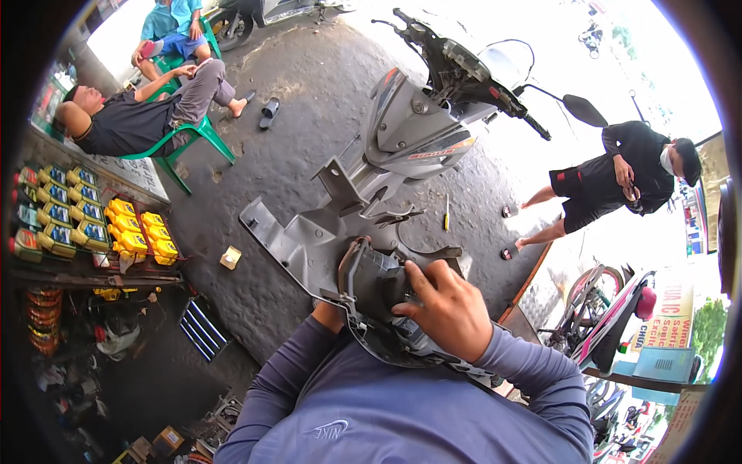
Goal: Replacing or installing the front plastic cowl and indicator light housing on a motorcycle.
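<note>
A grey plastic scooter panel (290, 247) with a dark inner housing is held close in front of my torso. My left hand (329, 315) grips it from the left and underneath; most of that hand is hidden, with a sliver of fingers showing past the housing's far edge. Above the housing is my right hand (452, 309), thumb and index finger curled toward each other on a small black part (398, 284). What lies exactly between those fingertips is partly covered. Just beyond stands the grey scooter front (421, 127) with bare handlebars (456, 69).
A yellow-handled screwdriver (447, 213) lies on the dark floor, as does a sandal (270, 113). Oil bottles (124, 224) fill a shelf at left. One person (127, 120) reclines on a green chair (205, 139), another sits behind. A person in black (618, 174) stands right.
</note>
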A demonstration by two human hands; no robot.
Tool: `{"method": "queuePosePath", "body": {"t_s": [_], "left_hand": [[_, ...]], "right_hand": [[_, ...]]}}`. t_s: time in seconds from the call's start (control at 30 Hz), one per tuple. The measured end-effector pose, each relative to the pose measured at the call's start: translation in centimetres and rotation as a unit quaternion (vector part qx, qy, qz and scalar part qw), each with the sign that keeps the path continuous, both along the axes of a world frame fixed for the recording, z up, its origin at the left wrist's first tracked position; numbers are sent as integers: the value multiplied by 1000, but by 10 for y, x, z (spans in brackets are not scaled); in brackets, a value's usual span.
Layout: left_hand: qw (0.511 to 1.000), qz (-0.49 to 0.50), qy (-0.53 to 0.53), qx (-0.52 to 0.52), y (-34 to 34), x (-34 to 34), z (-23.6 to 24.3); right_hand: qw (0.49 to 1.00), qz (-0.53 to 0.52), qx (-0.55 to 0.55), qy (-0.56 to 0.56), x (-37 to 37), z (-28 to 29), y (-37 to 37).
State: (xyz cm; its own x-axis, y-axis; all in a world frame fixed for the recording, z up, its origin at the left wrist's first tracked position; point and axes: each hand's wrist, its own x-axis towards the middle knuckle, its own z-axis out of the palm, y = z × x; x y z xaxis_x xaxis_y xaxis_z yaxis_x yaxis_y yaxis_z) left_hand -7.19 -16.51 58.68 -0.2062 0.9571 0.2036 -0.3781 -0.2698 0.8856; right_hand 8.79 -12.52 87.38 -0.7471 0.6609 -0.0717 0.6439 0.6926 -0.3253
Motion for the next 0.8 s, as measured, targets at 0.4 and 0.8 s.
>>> {"method": "queuePosePath", "body": {"t_s": [0.4, 0.8], "left_hand": [[977, -125, 162, -60, -15, -45, 53], [901, -173, -364, -162, -4, -91, 44]], "right_hand": [[998, 0, 50, 26, -41, -23, 9], [917, 28, -306, 256, -78, -59, 34]]}}
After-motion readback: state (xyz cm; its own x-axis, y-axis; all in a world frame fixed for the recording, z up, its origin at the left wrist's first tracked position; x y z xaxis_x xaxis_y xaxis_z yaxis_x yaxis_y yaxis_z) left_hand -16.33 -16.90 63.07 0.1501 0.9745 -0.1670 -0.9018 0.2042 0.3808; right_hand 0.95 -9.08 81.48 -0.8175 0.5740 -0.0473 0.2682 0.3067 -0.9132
